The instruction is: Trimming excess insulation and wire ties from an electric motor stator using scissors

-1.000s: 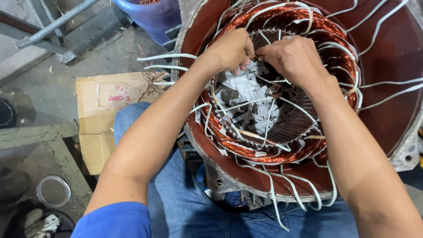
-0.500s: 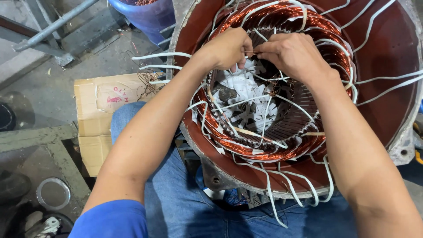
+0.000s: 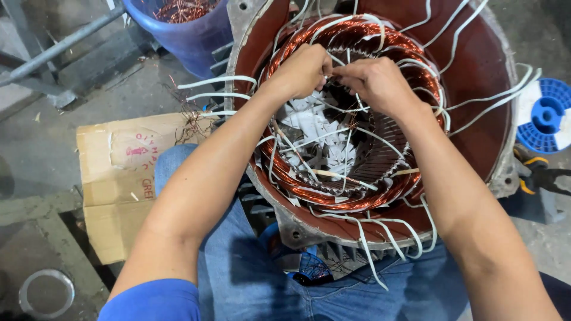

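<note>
Both hands are sitting a touch higher on the winding than half a second ago, still meeting at the upper centre of the frame; the view is tipping up too, so a blue spool (image 3: 548,116) is now showing at the right edge.

Left hand (image 3: 304,70) and right hand (image 3: 376,83) are working knuckle to knuckle over the top arc of the copper winding (image 3: 357,35). Both are curled nearly closed, fingertips pinching a thin white lacing strand (image 3: 334,70) running between them. How much of it each hand has cannot be told; the fingers are hiding it.

Winding is sitting inside the red motor housing (image 3: 476,77), filling the centre and upper right, propped against the person's lap. White sleeved leads (image 3: 217,81) are fanning out left, right and along the lower rim. White insulation paper (image 3: 315,128) is bunched in the bore below the hands.

Step looks like tying or cinching the coil end at the top of the ring. Next move likely needs even tension from both hands and the strand seated tight against the copper, without nicking the enamel.

Blue bucket (image 3: 196,32) of copper scrap is at upper left, cardboard (image 3: 113,172) on the floor at left.
</note>
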